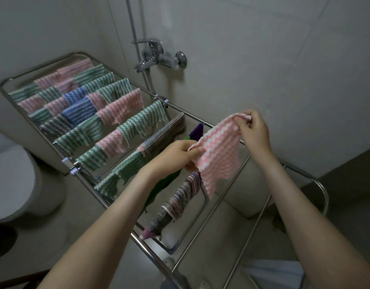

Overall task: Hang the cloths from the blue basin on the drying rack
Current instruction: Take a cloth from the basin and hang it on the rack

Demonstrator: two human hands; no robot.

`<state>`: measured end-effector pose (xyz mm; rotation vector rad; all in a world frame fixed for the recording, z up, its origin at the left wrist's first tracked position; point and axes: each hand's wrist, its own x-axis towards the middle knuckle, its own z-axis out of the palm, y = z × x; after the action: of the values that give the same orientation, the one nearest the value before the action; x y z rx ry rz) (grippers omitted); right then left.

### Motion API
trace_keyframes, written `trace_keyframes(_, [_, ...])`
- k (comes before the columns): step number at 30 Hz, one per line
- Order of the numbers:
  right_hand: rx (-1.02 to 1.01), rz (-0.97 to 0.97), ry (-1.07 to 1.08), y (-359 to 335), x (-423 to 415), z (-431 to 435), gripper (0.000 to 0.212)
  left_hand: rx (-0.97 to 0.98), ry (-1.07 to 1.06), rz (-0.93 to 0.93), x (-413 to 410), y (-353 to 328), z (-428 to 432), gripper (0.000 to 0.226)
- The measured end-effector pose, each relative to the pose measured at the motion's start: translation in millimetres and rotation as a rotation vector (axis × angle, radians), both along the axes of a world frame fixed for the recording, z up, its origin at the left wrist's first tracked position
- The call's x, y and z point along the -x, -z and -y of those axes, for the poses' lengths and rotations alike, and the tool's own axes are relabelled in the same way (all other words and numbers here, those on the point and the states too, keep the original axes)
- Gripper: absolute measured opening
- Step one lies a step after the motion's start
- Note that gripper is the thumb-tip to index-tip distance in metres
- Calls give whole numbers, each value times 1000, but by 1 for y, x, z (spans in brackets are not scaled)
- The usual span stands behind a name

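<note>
Grey tiled wall (pixel 263 59), steel drying rack (pixel 222 195) crowded, and a pink-white wavy cloth (pixel 219 155) hangs stretched, left hand (pixel 175 155) and right hand (pixel 255 128) pinching its corners.

No lettering, label, brand, number or sign can be read anywhere: none on the pink-and-white striped cloth (pixel 219 155), the steel-tube drying rack (pixel 324 195) or the chrome wall tap (pixel 157 55).

toilet (pixel 17 180) cut off by the left edge, green cloth (pixel 169 179) largely hidden behind the left forearm (pixel 121 205), purple cloth (pixel 196 131) half covered by the pink cloth (pixel 219 155), pale blue shape (pixel 271 274) cropped at lower right, not identifiable
</note>
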<state>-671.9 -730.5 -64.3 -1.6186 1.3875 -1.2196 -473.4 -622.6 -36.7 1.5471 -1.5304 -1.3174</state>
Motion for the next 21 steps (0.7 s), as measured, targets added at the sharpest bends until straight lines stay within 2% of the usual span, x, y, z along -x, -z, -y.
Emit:
trace_keyframes(5, [-86,-159,7,31,0,6,11,-105,54,180,-3,25,14,33])
trace_keyframes(9, [-155,-273,6,53,0,12,16,-110,94,302,0,39,21,28])
trace_keyframes(16, [-198,-307,24,73,-9,32,20,-143,60,322,-6,65,38,29])
trace_keyframes(18, [-210,-281,-30,77,-18,37,32,-183,-4,309,-12,71,42,27])
trace_keyframes(21, [-340,-249,-219,85,-32,35,68,-276,-34,394,-19,81,48,21])
